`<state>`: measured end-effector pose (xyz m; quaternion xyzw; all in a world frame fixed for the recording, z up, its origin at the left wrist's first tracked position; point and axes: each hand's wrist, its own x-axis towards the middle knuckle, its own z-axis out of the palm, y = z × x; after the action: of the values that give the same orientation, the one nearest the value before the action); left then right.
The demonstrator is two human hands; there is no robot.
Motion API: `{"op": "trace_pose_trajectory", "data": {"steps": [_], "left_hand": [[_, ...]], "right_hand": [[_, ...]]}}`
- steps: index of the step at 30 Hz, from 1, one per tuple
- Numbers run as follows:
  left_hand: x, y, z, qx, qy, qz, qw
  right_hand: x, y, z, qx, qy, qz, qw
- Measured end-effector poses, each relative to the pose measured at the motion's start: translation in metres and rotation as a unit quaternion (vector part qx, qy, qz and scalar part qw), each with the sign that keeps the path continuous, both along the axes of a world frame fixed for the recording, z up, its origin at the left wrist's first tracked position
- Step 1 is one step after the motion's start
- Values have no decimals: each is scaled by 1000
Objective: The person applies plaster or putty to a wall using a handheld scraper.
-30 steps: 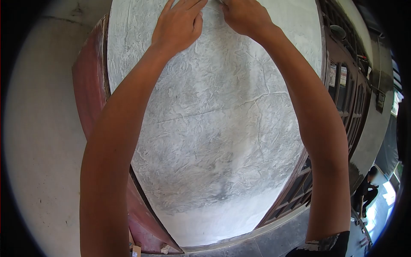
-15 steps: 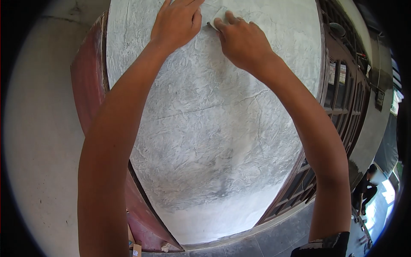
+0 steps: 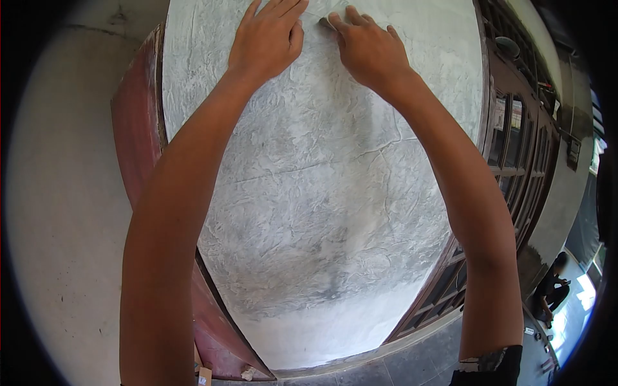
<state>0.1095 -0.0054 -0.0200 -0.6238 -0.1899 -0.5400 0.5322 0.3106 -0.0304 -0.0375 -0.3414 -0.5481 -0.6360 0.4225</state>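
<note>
My left hand (image 3: 267, 40) lies against the upper part of a rough, grey-white plastered wall (image 3: 296, 206), its fingers stretched upward and holding nothing. To its right, my right hand (image 3: 373, 48) presses a small piece of sandpaper (image 3: 326, 24) to the same wall. Only a dark edge of the sandpaper shows beside the fingers; the rest is hidden beneath them. Below both hands, the plaster has ridges, fine cracks and darker grey patches, with a smoother white band at the bottom.
A dark red panel (image 3: 135, 116) borders the wall on the left. Brown-framed windows (image 3: 508, 128) run along the right. Grey floor tiles (image 3: 412, 360) lie below. At the far right, a person (image 3: 552, 289) crouches near small items on the floor.
My right hand has shifted slightly right and down with the sandpaper, which now shows a darker edge. My left hand stays nearly in place. The person at the far right has changed posture.
</note>
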Motion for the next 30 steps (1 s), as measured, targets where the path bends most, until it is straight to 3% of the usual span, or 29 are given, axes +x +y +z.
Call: {"op": "trace_pose_trajectory", "data": {"steps": [1,3,5,7,9,11,13,15,17,19,21,24,27,29,30], "left_hand": [[0,0,1,2,-1,3,1000],[-1,1,0,0,5,-6,1000],[-2,1,0,2,6,-4,1000],[0,1,0,5,12,-4,1000],[0,0,-1,2,-3,8,1000],[-1,-1,0,3,-4,3,1000],[0,-1,-1,0,3,0,1000],[-1,1,0,-7,-2,4,1000],[-2,2,0,-3,-2,4,1000],[-1,2,-3,0,-4,3,1000],[0,0,0,3,-8,4,1000],[-2,1,-1,7,1,-16,1000],[-2,1,-1,5,1,-9,1000],[-2,1,-2,9,2,-11,1000],[-2,1,-1,15,1,-13,1000]], "right_hand": [[1,-4,25,-59,24,50,997],[3,13,51,-3,-16,56,998],[2,2,43,-136,20,65,988],[1,2,-6,-81,-14,56,995],[-1,10,-34,50,-45,-42,997],[10,12,6,37,-33,0,999],[-8,-27,31,-85,82,38,992],[-15,-30,55,-261,98,-18,960],[-15,-23,15,-189,29,-35,981],[-14,-1,-39,-7,-51,-21,998],[-10,12,-22,47,-38,-8,998],[-10,-6,52,-135,54,61,987],[4,9,43,-79,-22,70,994],[4,9,-15,34,-52,-22,998],[3,12,-38,30,-54,-17,998]]}}
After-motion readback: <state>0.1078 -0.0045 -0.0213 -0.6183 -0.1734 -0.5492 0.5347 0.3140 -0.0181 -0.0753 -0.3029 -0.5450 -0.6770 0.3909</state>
